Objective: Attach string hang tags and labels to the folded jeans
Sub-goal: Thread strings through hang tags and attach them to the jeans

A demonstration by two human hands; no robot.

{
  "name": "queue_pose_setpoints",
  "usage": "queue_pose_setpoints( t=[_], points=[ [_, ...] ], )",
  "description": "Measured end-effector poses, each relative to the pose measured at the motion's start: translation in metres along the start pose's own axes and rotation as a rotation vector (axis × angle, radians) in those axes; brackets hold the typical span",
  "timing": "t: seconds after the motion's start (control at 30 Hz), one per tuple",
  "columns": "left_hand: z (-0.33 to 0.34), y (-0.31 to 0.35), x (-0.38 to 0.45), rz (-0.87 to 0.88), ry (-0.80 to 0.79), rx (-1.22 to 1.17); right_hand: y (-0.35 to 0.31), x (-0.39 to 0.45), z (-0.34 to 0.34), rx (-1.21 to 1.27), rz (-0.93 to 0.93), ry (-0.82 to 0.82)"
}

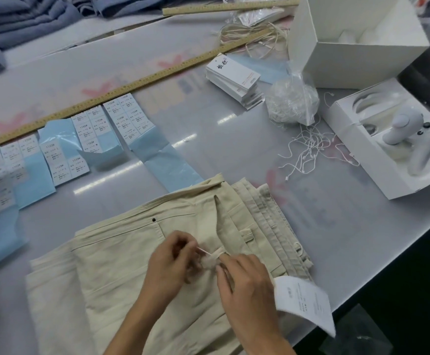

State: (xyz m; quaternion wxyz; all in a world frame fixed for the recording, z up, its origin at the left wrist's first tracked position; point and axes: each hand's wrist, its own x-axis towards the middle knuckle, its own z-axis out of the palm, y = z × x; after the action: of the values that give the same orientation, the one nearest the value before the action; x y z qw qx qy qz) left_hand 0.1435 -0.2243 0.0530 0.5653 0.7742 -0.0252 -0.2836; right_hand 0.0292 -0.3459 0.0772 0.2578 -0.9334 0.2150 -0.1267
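Risk: the thin white string could slip out of the pinch before it was through the beige belt loop, since both hands crowded one small spot. The white printed paper hang tag dangled past the near-right edge of the folded beige cotton jeans and could snag or tear if tugged. The jeans lay at the near edge of the grey table.

Left hand sat fingers curled, thumb and forefinger pinched on the string end. Right hand was palm-down, fingertips bent onto the loop, probably clamping it; blur hid the exact contact. Spare white loop strings lay near the right edge.
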Motion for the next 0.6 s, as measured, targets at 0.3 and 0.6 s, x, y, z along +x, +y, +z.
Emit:
queue_pose_setpoints(
  t=[0.3, 0.6],
  points=[
    [-0.039, 0.020, 0.008, -0.054, 0.258, -0.495, 0.042, -0.006, -0.041, -0.130, -0.090, -0.027],
    [-0.036, 0.033, 0.009, 0.063, 0.288, -0.521, 0.029, 0.025, -0.058, 0.205, 0.130, -0.450]
  ],
)
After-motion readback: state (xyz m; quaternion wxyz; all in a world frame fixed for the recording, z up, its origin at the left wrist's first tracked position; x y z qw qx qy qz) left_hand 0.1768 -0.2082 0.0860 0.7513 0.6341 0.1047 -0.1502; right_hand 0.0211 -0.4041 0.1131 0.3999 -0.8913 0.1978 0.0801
